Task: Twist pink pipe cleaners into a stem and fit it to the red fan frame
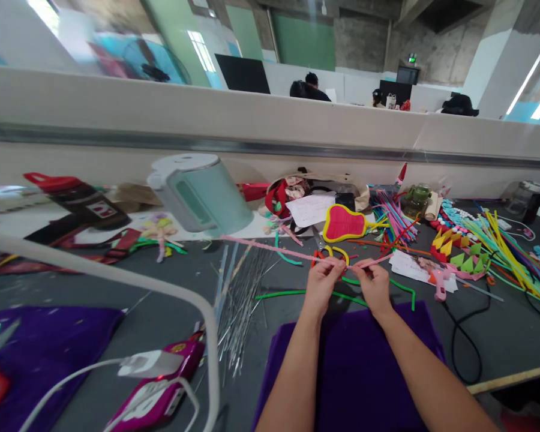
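Note:
A long pink pipe cleaner stretches sideways between my two hands, its longer end reaching out to the left. My left hand pinches it near the middle. Close beside it, my right hand pinches the same pink strand, and a short end sticks out to the right. Just behind my hands lie scissors with yellow and orange handles. Green pipe cleaners rest on the table under and around my hands. A purple cloth spreads beneath my forearms.
A pale green kettle and a dark bottle with a red lid stand at the back left. Thin wires lie left of my hands. A pink glue gun with a black cord is at right, near colourful pipe cleaners. A white lamp arm crosses the left foreground.

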Available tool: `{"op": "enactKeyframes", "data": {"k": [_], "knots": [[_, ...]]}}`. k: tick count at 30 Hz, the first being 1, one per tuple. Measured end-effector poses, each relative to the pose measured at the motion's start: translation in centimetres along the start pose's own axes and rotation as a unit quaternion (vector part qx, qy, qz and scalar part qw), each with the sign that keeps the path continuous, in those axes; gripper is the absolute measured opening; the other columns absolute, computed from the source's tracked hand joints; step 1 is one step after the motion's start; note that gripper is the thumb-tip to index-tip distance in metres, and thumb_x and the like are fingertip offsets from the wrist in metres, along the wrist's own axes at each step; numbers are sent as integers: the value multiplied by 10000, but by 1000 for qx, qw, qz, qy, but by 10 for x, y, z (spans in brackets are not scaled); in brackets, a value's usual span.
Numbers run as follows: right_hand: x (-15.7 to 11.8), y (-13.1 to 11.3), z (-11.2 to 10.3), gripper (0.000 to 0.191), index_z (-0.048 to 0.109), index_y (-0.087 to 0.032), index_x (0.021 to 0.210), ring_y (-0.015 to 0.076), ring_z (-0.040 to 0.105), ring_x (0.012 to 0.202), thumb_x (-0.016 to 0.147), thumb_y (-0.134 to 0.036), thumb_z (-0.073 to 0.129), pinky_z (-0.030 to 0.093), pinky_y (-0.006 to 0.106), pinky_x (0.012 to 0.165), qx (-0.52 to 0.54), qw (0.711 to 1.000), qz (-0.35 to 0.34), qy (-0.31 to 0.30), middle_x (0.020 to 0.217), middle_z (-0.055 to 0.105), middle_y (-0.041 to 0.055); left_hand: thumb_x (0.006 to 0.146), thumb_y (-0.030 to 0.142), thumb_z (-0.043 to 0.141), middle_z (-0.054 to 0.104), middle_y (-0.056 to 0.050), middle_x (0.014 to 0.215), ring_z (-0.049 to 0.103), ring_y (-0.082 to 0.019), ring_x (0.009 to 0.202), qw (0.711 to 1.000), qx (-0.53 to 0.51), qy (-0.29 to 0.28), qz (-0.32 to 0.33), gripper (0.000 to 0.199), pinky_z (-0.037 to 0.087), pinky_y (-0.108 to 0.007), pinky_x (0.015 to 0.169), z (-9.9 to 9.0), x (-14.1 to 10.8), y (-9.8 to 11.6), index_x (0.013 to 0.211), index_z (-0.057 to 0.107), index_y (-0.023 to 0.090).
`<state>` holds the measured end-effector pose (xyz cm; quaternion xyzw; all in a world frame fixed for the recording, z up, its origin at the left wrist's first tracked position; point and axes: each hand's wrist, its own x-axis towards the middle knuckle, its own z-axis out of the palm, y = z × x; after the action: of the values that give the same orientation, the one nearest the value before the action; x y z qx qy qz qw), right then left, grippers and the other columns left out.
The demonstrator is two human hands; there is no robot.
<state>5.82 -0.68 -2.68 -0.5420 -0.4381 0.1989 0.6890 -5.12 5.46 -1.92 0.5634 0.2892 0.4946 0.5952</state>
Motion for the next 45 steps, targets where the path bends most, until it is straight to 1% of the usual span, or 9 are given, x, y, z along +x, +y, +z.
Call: {"op": "enactKeyframes", "data": {"k": [4,7,13,18,22,28,37,41,45], "knots": [[4,6,1,198,653,-164,673,117,501,521,635,-338,740,418,256,548,198,954,223,-38,589,605,-5,735,356,684,554,-3,641,491,-121,620,997,45,-18,65,230,386,-236,595,-2,1,-3,638,634,153],[6,11,2,236,640,-153,657,101,463,470,601,-352,754,407,254,514,239,928,280,-55,548,578,-11,736,344,683,574,-15,668,521,-140,669,993,70,-26,87,216,410,-252,642,-1,1,-5,646,643,152],[3,4,-2,114,651,-192,709,163,563,685,739,-302,659,447,296,675,66,996,50,29,705,638,22,753,438,650,529,8,576,461,-99,525,1000,15,-17,-15,315,362,-219,501,4,-1,-4,649,644,141],[-1,-4,-6,132,669,-206,731,198,584,804,816,-264,586,445,340,789,-70,991,-113,4,773,659,54,704,424,704,515,19,553,451,-87,495,997,-37,-13,-65,305,360,-216,494,2,-1,-1,628,616,142],[2,1,-3,119,666,-185,717,162,566,655,748,-298,650,442,281,634,34,998,51,1,696,645,24,722,389,694,496,25,557,442,-90,530,1000,-3,-8,-9,282,350,-216,529,-2,1,-2,607,595,152],[8,14,-1,207,645,-160,674,111,481,481,624,-341,732,413,265,532,218,940,258,-37,562,603,-5,721,386,691,541,3,634,495,-120,624,996,60,-17,57,246,384,-236,599,-1,1,-5,644,641,159],[1,-1,-6,131,679,-208,700,194,582,812,792,-282,622,440,340,815,-51,994,-98,-3,765,670,49,683,463,708,505,15,539,429,-84,474,996,-38,-8,-75,345,345,-209,459,1,0,-2,612,607,141],[5,2,-5,119,666,-188,702,164,569,676,737,-302,667,454,294,672,32,999,36,-17,700,650,28,694,408,711,522,13,553,442,-92,505,1000,-2,-6,-23,292,348,-212,493,-3,2,-1,606,613,148],[11,9,-6,208,640,-159,660,109,486,494,610,-329,749,418,249,527,215,940,256,-71,564,595,-6,716,381,690,567,-8,620,495,-128,603,995,76,-19,59,240,391,-232,572,-4,2,0,635,653,158]]}}
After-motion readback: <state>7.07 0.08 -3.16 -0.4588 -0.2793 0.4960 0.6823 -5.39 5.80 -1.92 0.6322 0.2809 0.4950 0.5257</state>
